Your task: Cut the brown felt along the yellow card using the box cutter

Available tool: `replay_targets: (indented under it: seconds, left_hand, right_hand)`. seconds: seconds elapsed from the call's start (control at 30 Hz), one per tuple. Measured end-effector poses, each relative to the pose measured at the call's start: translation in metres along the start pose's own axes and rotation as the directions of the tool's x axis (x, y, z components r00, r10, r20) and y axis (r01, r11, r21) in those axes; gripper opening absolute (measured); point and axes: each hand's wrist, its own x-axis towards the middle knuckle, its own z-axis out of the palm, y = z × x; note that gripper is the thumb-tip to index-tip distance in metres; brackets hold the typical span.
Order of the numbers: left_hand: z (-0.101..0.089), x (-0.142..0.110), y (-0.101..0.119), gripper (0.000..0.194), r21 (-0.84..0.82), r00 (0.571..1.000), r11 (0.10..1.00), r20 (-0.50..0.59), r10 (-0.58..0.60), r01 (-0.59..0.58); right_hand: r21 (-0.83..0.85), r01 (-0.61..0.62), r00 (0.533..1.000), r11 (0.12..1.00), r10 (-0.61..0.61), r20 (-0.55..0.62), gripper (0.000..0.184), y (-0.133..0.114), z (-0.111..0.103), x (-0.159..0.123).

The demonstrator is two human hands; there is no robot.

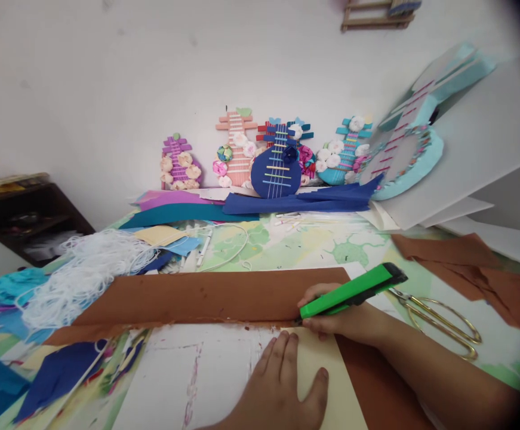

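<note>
My right hand (331, 313) grips a green utility knife (347, 291), its tip down at the lower edge of a long brown sheet (224, 297). The blade itself is too small to make out. My left hand (277, 385) lies flat with fingers spread, pressing on a white board (165, 376) with purple-red marked lines and on a cream sheet (331, 376) beside it. Both of these lie against the brown sheet's near edge. More brown material (376, 382) shows under my right forearm.
Gold-handled scissors (439, 322) lie right of my right hand, near brown scraps (465, 263). A heap of white string (94, 275) and blue scraps (58, 376) are on the left. Several decorated paper lutes (277, 170) lean against the wall behind. A dark shelf (27, 221) stands far left.
</note>
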Motion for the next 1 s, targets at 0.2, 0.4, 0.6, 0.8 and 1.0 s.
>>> replay_targets:
  seconds: [0.2, 0.4, 0.6, 0.8, 1.0]
  left_hand:
    - [-0.001, 0.002, 0.0, 0.03, -0.021, 1.0, 1.0, 0.004, -0.008, 0.008]
    - [-0.001, 0.001, -0.002, 0.034, -0.016, 0.999, 1.0, 0.022, 0.027, -0.027]
    - [-0.002, 0.001, -0.006, 0.034, 0.037, 0.998, 0.998, 0.035, 0.059, -0.06]
    - [0.005, -0.004, -0.005, 0.031, 0.002, 0.999, 1.0, 0.041, -0.009, 0.009]
    - [0.007, -0.005, -0.006, 0.03, -0.005, 0.999, 1.0, 0.049, -0.013, 0.014]
  right_hand:
    - [-0.078, -0.016, 1.0, 0.997, 0.016, 0.001, 0.026, -0.004, 0.001, 0.0]
    - [-0.079, 0.021, 1.0, 0.997, -0.021, -0.006, 0.023, -0.004, 0.001, -0.001]
    - [0.019, 0.013, 1.0, 1.0, -0.013, 0.027, 0.023, -0.007, 0.001, -0.002]
    - [-0.031, -0.008, 0.997, 0.999, 0.01, 0.078, 0.017, -0.009, 0.002, 0.0]
    - [-0.009, -0.011, 0.998, 1.0, 0.011, 0.068, 0.017, -0.012, -0.001, -0.002]
